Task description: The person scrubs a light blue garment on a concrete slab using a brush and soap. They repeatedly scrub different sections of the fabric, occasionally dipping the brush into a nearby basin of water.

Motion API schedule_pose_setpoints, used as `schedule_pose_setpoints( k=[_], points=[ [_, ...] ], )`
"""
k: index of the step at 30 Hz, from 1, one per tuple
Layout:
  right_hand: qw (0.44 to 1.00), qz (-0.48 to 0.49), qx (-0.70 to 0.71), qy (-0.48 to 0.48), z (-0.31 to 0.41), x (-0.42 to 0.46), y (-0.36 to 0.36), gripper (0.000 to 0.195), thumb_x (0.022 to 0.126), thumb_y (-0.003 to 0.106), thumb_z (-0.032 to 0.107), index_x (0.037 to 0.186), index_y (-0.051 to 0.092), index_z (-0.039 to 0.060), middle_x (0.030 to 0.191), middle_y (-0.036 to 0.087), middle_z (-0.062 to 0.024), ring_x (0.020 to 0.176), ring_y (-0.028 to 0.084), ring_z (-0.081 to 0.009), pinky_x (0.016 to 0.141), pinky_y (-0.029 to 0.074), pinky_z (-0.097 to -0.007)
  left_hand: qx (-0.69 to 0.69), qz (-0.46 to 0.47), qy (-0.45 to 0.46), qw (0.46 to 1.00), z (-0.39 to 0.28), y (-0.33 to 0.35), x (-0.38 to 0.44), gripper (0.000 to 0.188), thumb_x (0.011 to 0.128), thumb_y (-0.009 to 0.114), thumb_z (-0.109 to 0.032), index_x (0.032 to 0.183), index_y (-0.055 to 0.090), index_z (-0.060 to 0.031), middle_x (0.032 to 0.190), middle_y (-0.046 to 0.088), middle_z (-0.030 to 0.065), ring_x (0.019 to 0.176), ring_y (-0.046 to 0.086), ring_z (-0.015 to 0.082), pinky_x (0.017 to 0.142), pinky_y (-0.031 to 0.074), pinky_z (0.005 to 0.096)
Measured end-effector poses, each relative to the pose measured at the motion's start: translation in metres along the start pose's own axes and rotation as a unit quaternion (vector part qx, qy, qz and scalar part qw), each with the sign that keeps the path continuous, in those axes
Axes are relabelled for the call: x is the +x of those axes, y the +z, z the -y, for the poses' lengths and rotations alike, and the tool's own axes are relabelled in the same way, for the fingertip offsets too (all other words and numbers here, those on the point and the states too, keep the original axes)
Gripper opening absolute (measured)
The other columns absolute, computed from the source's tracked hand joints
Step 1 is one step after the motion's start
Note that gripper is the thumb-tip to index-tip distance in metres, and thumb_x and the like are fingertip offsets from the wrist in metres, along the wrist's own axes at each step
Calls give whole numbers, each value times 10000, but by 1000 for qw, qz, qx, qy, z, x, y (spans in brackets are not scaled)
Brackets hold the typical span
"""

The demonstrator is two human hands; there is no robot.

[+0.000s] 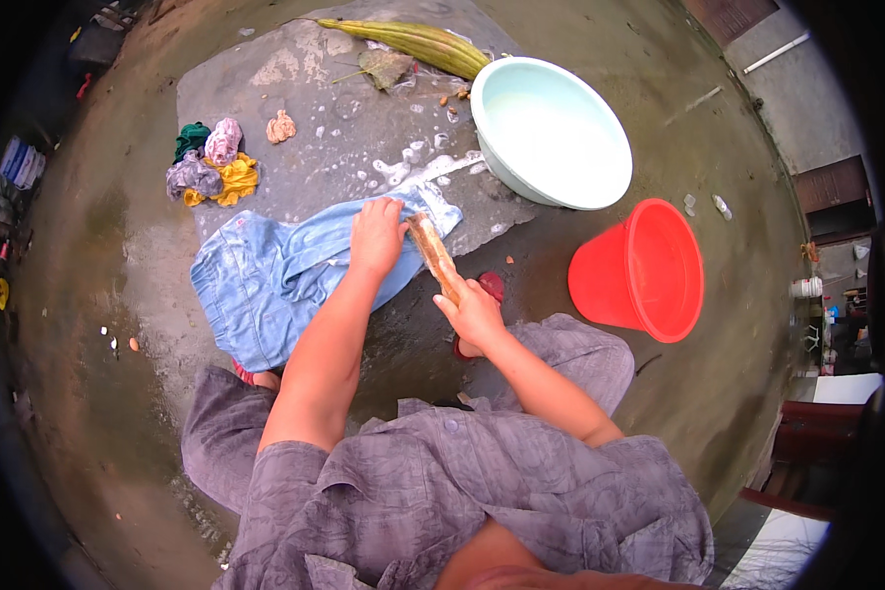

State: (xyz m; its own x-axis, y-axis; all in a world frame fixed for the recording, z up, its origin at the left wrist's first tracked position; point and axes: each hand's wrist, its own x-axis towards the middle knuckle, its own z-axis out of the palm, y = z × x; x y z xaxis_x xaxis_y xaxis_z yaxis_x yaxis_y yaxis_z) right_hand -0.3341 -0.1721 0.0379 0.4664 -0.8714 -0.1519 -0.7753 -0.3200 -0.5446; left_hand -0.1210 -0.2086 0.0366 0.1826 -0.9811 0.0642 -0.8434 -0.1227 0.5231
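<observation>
A wet light-blue denim garment [254, 273] lies spread on a grey stone slab [302, 96], partly hanging over its near edge. My left hand [377, 234] rests on the garment's upper part, fingers bent over the cloth; whether it grips a fold cannot be told. My right hand [472, 310] is closed around the near end of a worn wooden scrubbing brush or bat [433, 249], whose far end reaches the cloth beside my left hand. The brush's underside is hidden. White soap suds [405, 166] lie on the slab just beyond the garment.
A pale basin [512, 181] stands at the slab's right, with a red bucket [605, 276] on the wet ground nearer me. Small crumpled cloths [225, 177] lie at the slab's left. A long ridged gourd [420, 40] and a dry leaf [385, 68] lie at the back.
</observation>
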Motion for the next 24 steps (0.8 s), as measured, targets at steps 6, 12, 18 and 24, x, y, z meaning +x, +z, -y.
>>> schedule_pose_setpoints(
  k=[6, 12, 18, 24],
  points=[
    [999, -16, -26, 12, 17, 16, -7, 518, 876, 603, 348, 1366, 469, 242, 916, 604, -181, 838, 627, -376, 756, 498, -462, 58, 141, 2, 988, 35, 10, 9, 848, 772, 724, -328, 1465, 289, -107, 1551, 214, 42, 1444, 133, 245, 1154, 108, 488],
    [996, -11, -91, 23, 45, 85, -19, 482, 887, 580, 347, 1350, 485, 250, 918, 625, -198, 855, 640, -384, 765, 510, -479, 105, 194, -22, 975, 20, -5, 22, 1013, 715, 764, -412, 1496, 189, -121, 1573, 136, 44, 1456, 58, 262, 1144, 71, 547],
    [996, 9, -89, 26, 21, 15, -13, 497, 881, 585, 357, 1357, 480, 262, 874, 619, -205, 799, 646, -389, 716, 517, -491, 130, 216, -13, 968, 20, -11, 17, 1217, 567, 822, -530, 1502, 157, -122, 1577, 105, 67, 1457, 26, 281, 1139, 75, 560],
    [993, -17, -118, 8, 41, 106, -13, 480, 893, 554, 369, 1350, 486, 242, 894, 633, -207, 799, 648, -377, 738, 516, -466, 136, 224, -22, 965, 14, -5, 21, 1261, 545, 827, -547, 1508, 130, -128, 1579, 88, 69, 1457, 16, 286, 1142, 76, 554]
  ],
)
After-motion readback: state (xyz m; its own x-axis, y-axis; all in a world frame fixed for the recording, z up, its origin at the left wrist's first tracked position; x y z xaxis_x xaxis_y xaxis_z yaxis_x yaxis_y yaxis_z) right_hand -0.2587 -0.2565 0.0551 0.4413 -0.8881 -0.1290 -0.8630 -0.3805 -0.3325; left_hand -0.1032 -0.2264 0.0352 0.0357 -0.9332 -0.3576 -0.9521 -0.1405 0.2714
